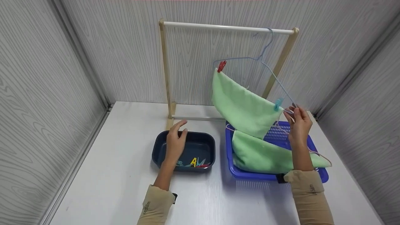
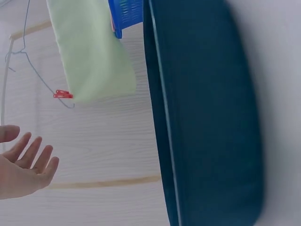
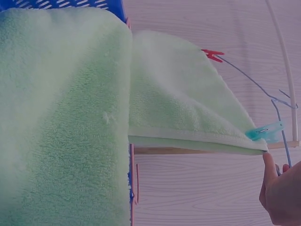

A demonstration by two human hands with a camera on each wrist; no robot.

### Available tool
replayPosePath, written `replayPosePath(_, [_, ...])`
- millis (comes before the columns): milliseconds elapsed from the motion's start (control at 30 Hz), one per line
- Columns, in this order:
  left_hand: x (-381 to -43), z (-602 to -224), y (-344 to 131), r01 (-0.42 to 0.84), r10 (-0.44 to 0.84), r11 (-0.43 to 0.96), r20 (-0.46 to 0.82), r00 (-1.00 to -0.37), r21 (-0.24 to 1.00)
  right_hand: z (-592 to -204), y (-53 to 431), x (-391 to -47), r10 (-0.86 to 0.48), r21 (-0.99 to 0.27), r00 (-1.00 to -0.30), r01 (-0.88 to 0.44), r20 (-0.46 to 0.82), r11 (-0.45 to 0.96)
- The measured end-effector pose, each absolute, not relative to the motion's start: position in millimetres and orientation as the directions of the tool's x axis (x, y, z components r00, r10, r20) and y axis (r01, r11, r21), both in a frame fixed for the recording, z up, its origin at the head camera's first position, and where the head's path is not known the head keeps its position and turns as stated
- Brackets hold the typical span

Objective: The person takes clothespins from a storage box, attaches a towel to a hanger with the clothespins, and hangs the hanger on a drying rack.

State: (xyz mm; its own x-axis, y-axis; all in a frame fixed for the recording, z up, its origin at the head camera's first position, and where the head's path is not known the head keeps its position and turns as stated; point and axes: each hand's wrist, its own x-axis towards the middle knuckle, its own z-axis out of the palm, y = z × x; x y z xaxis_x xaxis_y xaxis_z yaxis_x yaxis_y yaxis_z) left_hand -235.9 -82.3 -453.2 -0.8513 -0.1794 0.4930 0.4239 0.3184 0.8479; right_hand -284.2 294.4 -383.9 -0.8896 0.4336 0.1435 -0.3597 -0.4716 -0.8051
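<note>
A light blue wire hanger (image 1: 243,58) hooks over the white rail and tilts down to the right. From it hangs a pale green towel (image 1: 240,100), pinned by a red clothespin (image 1: 221,66) at the left and a teal clothespin (image 1: 277,104) at the right. My right hand (image 1: 300,125) pinches the hanger's lower right corner, just beside the teal clothespin. Fingers spread, my left hand (image 1: 176,140) hovers over a dark blue basin (image 1: 200,134) and holds nothing. Several clothespins (image 1: 195,162) in yellow, teal and red lie at the basin's near side.
A blue plastic basket (image 1: 229,156) stands at the right, holding another green towel (image 1: 262,156) on a pink hanger (image 1: 322,154). Behind rises a wooden rack with a white rail (image 1: 218,26). Grey wood-patterned walls (image 1: 125,62) enclose the white table (image 1: 125,150).
</note>
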Motion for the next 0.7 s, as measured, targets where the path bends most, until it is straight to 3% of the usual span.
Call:
replayPosePath(467, [-220, -476, -98, 0.338, -0.143, 0.365, 0.411, -0.9, 0.867, -386, 297, -288, 0.42, -0.825, -0.899, -0.329, 0.124, -0.46])
replayPosePath(700, [-216, -482, -102, 0.296, -0.124, 0.402, 0.372, -0.92, 0.866, -389, 306, -275, 0.37, -0.901, -0.92, -0.262, 0.125, -0.346])
